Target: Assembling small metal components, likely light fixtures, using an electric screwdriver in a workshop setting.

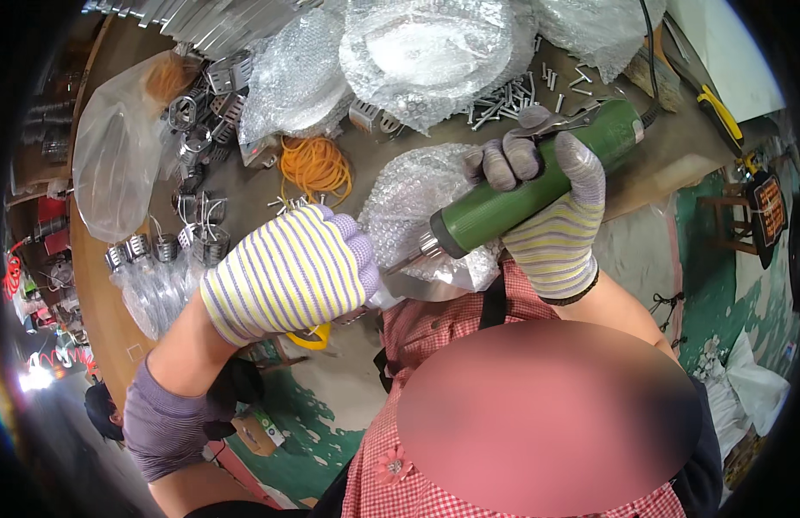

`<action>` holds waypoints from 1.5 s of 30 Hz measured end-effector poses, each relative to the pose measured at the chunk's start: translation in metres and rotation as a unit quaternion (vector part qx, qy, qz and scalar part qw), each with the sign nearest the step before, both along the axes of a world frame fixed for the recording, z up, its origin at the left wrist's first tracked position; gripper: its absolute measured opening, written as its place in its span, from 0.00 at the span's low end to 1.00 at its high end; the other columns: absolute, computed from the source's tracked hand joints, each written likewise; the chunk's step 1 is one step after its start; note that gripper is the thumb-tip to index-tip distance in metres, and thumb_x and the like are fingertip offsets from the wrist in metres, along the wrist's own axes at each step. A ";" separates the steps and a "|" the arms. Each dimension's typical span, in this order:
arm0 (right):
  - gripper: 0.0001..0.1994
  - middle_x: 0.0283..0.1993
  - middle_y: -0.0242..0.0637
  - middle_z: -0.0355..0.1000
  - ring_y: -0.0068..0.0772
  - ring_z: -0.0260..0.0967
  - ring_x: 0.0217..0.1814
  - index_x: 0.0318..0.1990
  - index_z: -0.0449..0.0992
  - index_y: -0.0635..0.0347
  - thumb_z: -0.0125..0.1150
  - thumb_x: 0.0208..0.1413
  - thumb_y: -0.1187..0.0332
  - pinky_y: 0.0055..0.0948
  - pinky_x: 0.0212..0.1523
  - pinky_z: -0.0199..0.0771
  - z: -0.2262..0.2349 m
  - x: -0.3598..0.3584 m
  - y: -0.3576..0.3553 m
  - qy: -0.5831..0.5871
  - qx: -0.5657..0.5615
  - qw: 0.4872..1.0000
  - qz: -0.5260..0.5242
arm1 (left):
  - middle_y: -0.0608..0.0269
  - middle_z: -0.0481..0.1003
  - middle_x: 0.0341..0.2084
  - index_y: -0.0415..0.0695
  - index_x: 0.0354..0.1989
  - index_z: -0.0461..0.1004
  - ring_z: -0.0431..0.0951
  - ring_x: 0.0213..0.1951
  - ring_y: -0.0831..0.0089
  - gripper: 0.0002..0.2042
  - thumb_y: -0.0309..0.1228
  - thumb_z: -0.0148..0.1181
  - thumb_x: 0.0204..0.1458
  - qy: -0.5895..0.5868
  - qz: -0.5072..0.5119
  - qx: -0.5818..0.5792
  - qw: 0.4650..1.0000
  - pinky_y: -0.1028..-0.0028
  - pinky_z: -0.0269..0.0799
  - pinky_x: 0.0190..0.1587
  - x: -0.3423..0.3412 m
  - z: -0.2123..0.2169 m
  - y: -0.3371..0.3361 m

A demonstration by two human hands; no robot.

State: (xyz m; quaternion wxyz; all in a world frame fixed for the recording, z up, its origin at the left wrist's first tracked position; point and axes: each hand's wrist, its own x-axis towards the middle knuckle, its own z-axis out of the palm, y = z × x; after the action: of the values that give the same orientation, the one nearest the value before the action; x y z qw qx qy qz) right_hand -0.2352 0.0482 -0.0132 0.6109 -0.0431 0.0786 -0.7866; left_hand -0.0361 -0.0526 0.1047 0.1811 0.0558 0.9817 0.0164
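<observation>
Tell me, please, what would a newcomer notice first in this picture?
First, the green power tool near the middle, gripped by the right hand in a striped glove. Next, the left hand, gloved alike, closed over something at the tool's tip. Behind lie bubble-wrapped bundles and an orange coil on the table.

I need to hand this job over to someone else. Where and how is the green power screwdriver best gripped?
Grip the green power screwdriver around the ribbed middle of its barrel, coming from above, as the right hand does. The barrel is round and slants down-left, bit end low, cord end high, so a full wrap steadies it.
</observation>
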 end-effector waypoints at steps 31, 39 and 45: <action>0.12 0.27 0.25 0.57 0.28 0.58 0.34 0.46 0.70 0.52 0.57 0.60 0.58 0.37 0.56 0.63 0.003 -0.001 0.004 0.006 0.012 1.000 -0.015 | 0.52 0.75 0.26 0.42 0.33 0.77 0.76 0.34 0.54 0.11 0.34 0.62 0.43 -0.037 0.332 -0.016 0.942 0.58 0.68 0.38 -0.014 -0.021 0.046; 0.13 0.27 0.27 0.59 0.29 0.58 0.34 0.47 0.71 0.53 0.58 0.60 0.58 0.35 0.53 0.64 -0.003 -0.005 0.004 -0.005 -0.006 1.000 -0.024 | 0.55 0.77 0.31 0.38 0.39 0.76 0.78 0.37 0.58 0.12 0.23 0.61 0.42 0.099 0.423 0.199 0.878 0.66 0.73 0.44 0.005 -0.014 0.020; 0.14 0.28 0.28 0.62 0.29 0.60 0.34 0.49 0.72 0.54 0.58 0.61 0.57 0.36 0.54 0.62 -0.007 -0.004 0.005 -0.014 -0.009 1.000 -0.018 | 0.58 0.79 0.33 0.36 0.41 0.77 0.79 0.39 0.73 0.15 0.23 0.64 0.41 0.033 0.476 0.259 0.840 0.72 0.74 0.47 0.005 -0.005 0.007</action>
State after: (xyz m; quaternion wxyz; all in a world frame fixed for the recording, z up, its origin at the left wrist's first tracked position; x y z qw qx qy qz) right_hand -0.2392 0.0528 -0.0197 0.5976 -0.0358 0.0638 -0.7984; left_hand -0.0312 -0.0461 0.0998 0.0971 -0.3733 0.8525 0.3527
